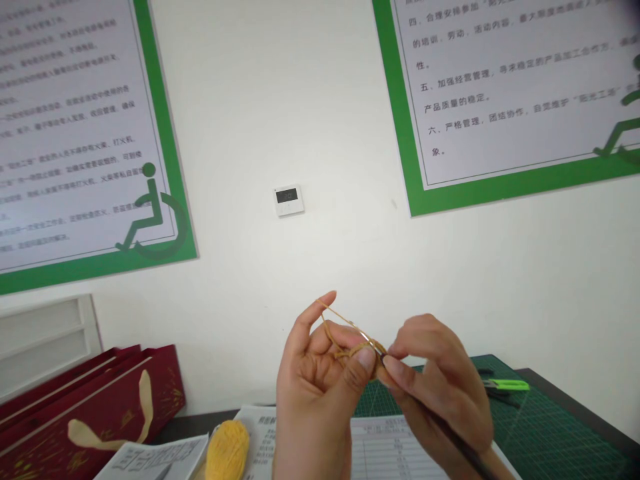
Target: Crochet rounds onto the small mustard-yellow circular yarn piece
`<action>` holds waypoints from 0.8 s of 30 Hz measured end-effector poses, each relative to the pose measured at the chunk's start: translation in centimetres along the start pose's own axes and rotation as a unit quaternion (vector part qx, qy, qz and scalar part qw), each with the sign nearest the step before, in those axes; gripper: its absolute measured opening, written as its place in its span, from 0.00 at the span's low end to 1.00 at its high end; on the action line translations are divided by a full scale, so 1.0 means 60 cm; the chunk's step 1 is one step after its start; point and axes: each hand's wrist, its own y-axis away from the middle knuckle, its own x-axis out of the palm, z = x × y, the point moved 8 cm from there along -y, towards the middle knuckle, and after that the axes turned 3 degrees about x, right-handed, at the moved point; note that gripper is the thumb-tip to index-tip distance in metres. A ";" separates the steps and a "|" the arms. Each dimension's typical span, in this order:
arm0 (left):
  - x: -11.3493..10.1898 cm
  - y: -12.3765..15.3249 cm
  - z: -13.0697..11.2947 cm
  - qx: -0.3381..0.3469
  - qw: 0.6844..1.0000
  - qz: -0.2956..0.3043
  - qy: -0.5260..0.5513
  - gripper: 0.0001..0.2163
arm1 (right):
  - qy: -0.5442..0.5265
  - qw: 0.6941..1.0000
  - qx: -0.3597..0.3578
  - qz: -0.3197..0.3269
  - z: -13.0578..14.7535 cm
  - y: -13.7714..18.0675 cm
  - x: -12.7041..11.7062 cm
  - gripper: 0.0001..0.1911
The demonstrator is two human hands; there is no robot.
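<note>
My left hand (pixel 325 373) pinches a small piece of mustard-yellow crochet work (pixel 376 348) between thumb and fingers. From it a strand of yarn (pixel 345 319) runs up over my raised left index finger. My right hand (pixel 440 380) grips a crochet hook (pixel 453 433) with a dark handle, its thin metal shaft meeting the crochet work beside my left thumb. Part of the piece is hidden behind my fingers. A yellow ball of yarn (pixel 228 450) lies on the table to the left, below my hands.
Dark red gift bags (pixel 100 400) stand at the left. Printed sheets (pixel 395 453) lie under my hands. A green cutting mat (pixel 555 427) on the right carries a bright green-handled tool (pixel 507 385). Behind the table, a white wall holds a thermostat (pixel 289 201) and green-framed posters (pixel 415 193).
</note>
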 end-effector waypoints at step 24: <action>0.002 -0.002 0.012 -0.050 0.998 0.018 0.043 0.31 | -0.058 0.996 0.063 -0.011 -0.004 -0.008 0.002 0.17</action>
